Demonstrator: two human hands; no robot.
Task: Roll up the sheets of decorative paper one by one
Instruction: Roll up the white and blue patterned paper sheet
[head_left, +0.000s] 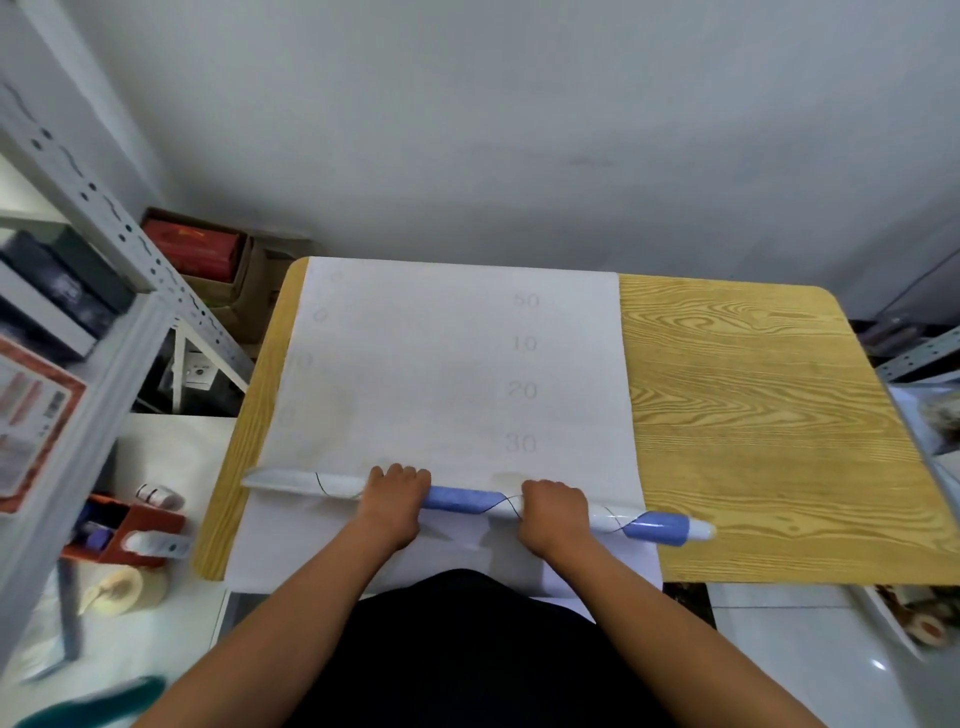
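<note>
A: What lies nearest?

B: Two bare forearms reach out over a dark garment to a wood-grain table (753, 415). Both hands sit on a roll of paper (462, 500), white with blue bands and a thin dark line winding round it, lying crosswise near the table's near edge.

A: How do the fingers lie?

B: The left hand (393, 501) has its fingers curled over the top of the roll, grasping it left of a blue band. The right hand (555, 512) is clenched round the roll the same way, further right. The roll's ends stick out past both hands; the right end reaches beyond the sheet onto bare wood.

A: And beyond the roll?

B: The unrolled white sheet (441, 374) lies flat toward the far edge, with faint numbers 30, 20, 10 and 50 printed on it.

A: Left of the table?

B: A red holder (136, 535) on a white surface, a metal shelf post (98, 395), and further back a cardboard box (228, 275).
</note>
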